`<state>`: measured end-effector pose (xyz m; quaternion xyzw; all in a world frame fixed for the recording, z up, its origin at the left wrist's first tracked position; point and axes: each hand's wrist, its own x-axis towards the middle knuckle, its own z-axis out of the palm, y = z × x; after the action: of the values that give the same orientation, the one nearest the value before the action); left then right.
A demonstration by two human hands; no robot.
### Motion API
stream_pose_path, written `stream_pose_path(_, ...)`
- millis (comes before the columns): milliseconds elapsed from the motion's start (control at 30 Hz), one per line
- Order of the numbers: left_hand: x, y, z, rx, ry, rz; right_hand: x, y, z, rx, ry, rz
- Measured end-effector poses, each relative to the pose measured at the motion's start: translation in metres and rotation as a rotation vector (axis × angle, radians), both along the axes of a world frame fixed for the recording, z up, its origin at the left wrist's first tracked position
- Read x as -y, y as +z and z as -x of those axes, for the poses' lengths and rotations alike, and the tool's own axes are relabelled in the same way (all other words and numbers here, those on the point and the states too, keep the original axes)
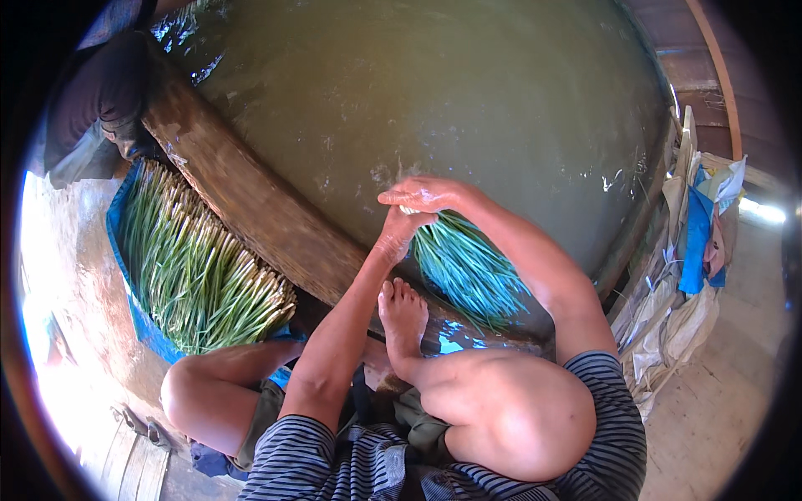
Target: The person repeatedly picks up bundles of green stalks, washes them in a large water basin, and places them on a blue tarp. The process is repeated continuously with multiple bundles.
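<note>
My left hand (401,230) grips a bundle of long, thin green leaf stalks (473,269), which look like chives, near their pale stem ends. My right hand (427,193) is cupped over those pale ends, right against the left hand; its far fingers are hidden. The green leaves fan out towards the lower right, beneath my right forearm. Both hands are at the near side of a large pool of murky water (438,94). Small ripples show just beyond the fingers.
A thick wooden beam (250,181) edges the pool. To the left, many similar stalks (200,263) lie on a blue sheet (113,213). Another person's leg (100,100) is at upper left. Sacks and cloths (680,263) hang along the right edge. My bare foot (403,316) rests beside the bundle.
</note>
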<state>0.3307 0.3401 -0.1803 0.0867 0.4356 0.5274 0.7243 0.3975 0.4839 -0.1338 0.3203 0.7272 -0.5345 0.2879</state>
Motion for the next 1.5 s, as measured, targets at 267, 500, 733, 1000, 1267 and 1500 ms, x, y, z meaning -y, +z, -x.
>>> stream_pose_path(267, 0.01, -0.011, 0.007, 0.089, 0.015, 0.169, 0.036, -0.045, -0.038, 0.047, -0.687, 0.036)
stream_pose_path(500, 0.003, -0.017, -0.027, 0.118, 0.63, 0.557, 0.087, -0.046, -0.011, -0.002, -0.662, -0.052)
stream_pose_path(733, 0.01, -0.049, -0.01, 0.283, 0.719, 0.51, 0.114, -0.059, -0.005, -0.149, -0.795, -0.064)
stream_pose_path(1000, -0.029, -0.028, -0.014, -0.051, 0.516, 0.599, 0.076, -0.044, 0.004, -0.024, -0.875, -0.011)
stream_pose_path(1267, -0.013, -0.051, -0.01, 0.286, 0.491, 0.474, 0.071, -0.044, 0.024, -0.093, -0.712, -0.152)
stream_pose_path(1500, -0.006, -0.036, 0.011, 0.29, 0.612, 0.436, 0.094, -0.049, 0.009, -0.102, -0.567, -0.17)
